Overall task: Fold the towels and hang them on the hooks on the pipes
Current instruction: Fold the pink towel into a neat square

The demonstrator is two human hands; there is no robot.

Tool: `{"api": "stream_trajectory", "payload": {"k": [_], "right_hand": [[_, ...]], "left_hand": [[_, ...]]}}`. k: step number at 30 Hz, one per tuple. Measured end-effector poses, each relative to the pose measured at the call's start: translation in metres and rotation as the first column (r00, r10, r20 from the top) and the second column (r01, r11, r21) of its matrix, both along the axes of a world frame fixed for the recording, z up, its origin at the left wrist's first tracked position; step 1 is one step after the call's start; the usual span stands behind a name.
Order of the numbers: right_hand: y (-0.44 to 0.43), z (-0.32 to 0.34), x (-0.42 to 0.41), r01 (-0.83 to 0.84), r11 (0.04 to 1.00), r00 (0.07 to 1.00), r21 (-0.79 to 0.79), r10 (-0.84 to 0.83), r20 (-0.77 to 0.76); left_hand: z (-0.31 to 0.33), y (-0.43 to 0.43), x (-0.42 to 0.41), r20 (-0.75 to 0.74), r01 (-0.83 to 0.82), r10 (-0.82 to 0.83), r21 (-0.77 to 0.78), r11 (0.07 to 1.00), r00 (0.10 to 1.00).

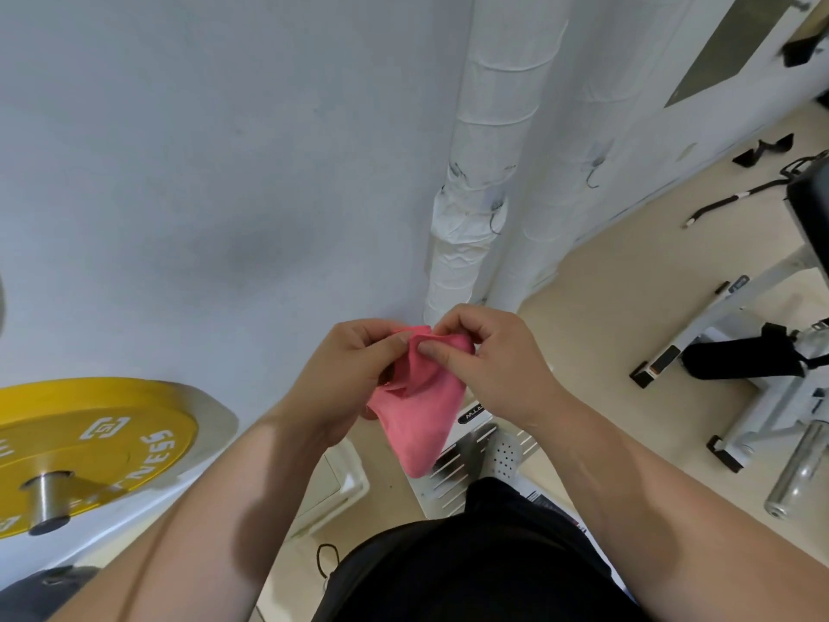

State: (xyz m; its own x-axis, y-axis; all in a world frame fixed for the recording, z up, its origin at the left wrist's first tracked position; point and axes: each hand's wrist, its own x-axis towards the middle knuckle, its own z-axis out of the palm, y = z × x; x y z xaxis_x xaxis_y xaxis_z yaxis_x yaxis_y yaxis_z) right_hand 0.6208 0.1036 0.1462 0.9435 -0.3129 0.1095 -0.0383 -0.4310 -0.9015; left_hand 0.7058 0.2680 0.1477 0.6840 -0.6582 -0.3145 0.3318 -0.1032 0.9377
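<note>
Just below the white wrapped pipes [484, 172], the left hand [345, 365] and right hand [489, 356] each pinched the top edge of a bunched pink towel [421, 410]. The hooks [495, 222] on the pipes carried nothing, so I judge the folding was unfinished and the hanging not begun.

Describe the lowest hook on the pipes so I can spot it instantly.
Find the two white wrapped pipes running up the wall corner. On the left one's crinkled section hangs a small dark wire hook. Every other hook sits higher up.
</note>
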Motion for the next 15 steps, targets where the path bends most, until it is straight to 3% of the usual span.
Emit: {"api": "stream_trajectory", "payload": {"k": [4,9,15], "right_hand": [[-0.001,-0.002,-0.001,-0.030,1.000,0.999,-0.003,0.030,0.017],[-0.003,-0.001,0.001,-0.014,0.999,0.999,-0.051,0.016,0.049],[-0.006,0.003,0.000,0.033,0.989,0.999,-0.142,-0.026,0.048]], "left_hand": [[-0.005,0.003,-0.006,-0.103,-0.057,0.052,-0.047,0.997,0.993],[-0.006,-0.004,-0.015,-0.081,-0.051,0.047,-0.053,0.997,0.996],[0.001,-0.011,-0.022,0.090,-0.036,0.038,-0.019,0.999,0.995]]}}
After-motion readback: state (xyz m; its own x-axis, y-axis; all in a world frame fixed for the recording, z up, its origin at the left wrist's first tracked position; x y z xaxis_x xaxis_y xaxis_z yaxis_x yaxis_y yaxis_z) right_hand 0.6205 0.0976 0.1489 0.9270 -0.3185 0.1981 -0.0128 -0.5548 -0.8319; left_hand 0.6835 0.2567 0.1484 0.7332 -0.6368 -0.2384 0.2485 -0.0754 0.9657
